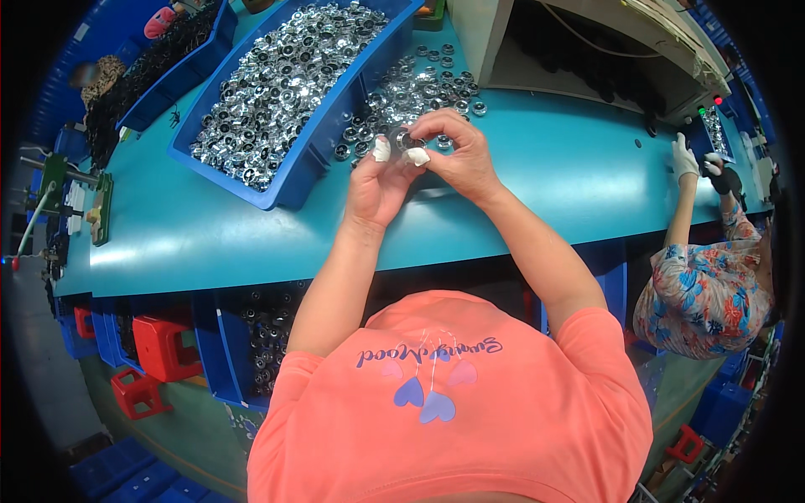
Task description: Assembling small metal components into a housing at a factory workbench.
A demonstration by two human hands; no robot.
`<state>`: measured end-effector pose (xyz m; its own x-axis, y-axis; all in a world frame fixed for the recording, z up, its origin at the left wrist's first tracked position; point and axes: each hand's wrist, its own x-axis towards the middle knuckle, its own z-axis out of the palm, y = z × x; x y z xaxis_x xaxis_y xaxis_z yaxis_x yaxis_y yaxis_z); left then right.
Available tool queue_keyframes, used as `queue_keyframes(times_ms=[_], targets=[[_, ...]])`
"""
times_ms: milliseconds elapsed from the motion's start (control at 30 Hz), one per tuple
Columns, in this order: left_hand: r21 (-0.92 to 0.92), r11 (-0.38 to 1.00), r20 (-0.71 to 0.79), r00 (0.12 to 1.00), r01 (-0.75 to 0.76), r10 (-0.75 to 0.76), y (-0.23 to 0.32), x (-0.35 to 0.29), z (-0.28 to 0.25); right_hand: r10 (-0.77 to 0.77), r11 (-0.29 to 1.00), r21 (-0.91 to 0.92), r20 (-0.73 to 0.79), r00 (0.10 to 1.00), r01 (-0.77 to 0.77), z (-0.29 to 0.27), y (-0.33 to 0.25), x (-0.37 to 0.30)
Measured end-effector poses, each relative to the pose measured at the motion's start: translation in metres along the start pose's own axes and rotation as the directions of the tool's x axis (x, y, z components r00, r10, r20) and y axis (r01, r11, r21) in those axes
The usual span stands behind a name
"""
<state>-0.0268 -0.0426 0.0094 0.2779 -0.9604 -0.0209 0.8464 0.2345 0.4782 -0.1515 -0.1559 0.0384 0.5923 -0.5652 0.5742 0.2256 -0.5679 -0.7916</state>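
Note:
Above the teal table (293, 251), my left hand (375, 193) and my right hand (466, 159) meet in front of me. Between their fingertips they pinch a small round part (404, 139), dark and partly see-through or shiny; the fingers hide much of it. White coverings wrap some fingertips on both hands. Just beyond my hands lies a loose pile of shiny silver round parts with dark centres (428, 88). To the left, a big blue bin (289, 194) stands tilted in view, heaped with the same silver parts (289, 75).
A second blue bin (168, 75) with black stringy pieces is at the far left. A pale open-fronted box (490, 46) holds dark items at the back right. At right, a co-worker's gloved hand (684, 158) is over the table. Red stools (168, 348) stand below, left.

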Motion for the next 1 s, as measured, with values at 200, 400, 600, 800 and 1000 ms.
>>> queue_keyframes(times_ms=[200,400,600,800,1000], targets=[[0.010,1.000,0.017,1.000,0.014,-0.014,0.000,0.002,-0.006,0.036,0.991,0.129,-0.035,0.999,-0.031,0.001,0.001,-0.002],[0.001,1.000,-0.007,1.000,0.012,-0.012,-0.002,0.002,-0.016,0.031,0.986,0.162,-0.001,1.000,-0.030,-0.007,-0.007,-0.002],[0.091,0.996,0.016,1.000,-0.007,0.006,-0.004,0.003,-0.006,-0.054,0.995,-0.086,0.064,0.996,0.060,-0.006,-0.005,-0.003],[0.193,0.981,0.011,1.000,0.011,-0.013,-0.006,0.001,-0.008,0.101,0.995,0.000,-0.059,0.993,-0.102,-0.002,-0.005,-0.005],[0.410,0.910,-0.012,0.998,-0.053,0.064,-0.011,0.001,0.006,-0.120,0.943,-0.322,-0.107,0.987,0.080,0.001,0.001,-0.005]])
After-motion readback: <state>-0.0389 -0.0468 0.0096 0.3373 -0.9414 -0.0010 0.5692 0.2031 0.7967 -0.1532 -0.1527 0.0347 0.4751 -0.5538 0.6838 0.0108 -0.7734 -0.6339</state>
